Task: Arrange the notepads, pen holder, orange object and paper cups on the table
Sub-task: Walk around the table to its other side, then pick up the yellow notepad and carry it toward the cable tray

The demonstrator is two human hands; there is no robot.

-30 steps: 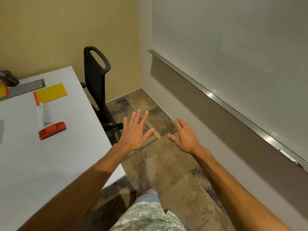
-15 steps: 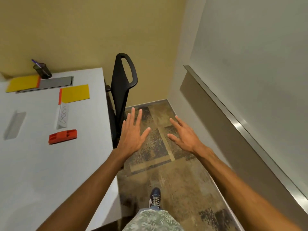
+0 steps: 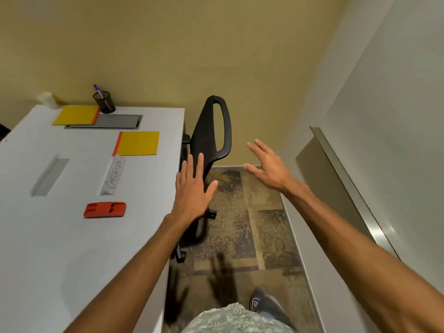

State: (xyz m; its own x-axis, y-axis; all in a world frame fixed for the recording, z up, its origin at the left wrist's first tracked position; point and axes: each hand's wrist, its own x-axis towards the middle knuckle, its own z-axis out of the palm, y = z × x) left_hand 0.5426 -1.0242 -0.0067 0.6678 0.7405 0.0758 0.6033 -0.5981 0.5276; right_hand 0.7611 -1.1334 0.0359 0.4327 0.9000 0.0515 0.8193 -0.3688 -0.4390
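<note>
1. As the person turned toward it over the last second, the table (image 3: 48, 236) came much further into sight. It now fills nine to eleven o'clock, and its far end, hidden a moment ago, shows.
2. The chair (image 3: 211, 131) stands at twelve o'clock, close against the table's right edge.
3. The left hand (image 3: 192, 195) has risen to that right edge, in front of the chair. The right hand (image 3: 266, 164) hangs at one o'clock over the floor. Both are empty, fingers straight and spread, grasping nothing.
4. The near notepad (image 3: 138, 143) lies at eleven o'clock, and the far notepad (image 3: 75, 115) lies beyond it, partly over a grey hatch (image 3: 113, 121). Neither has shifted on the table.
5. A CHECK-IN sign (image 3: 113, 176) sits just at six o'clock of the near notepad.
6. The orange object (image 3: 105, 209) lies at ten o'clock. It is the task thing nearest the left hand, but well apart from it.
7. The pen holder (image 3: 104, 102), with a pen in it, is newly in view at the far notepad's one-o'clock corner.
8. A pale paper cup (image 3: 46, 98) is also newly in view at the table's far corner. I cannot tell whether it is a stack.
9. I'd say no arranging has begun. The turn merely brought everything into sight.
</note>
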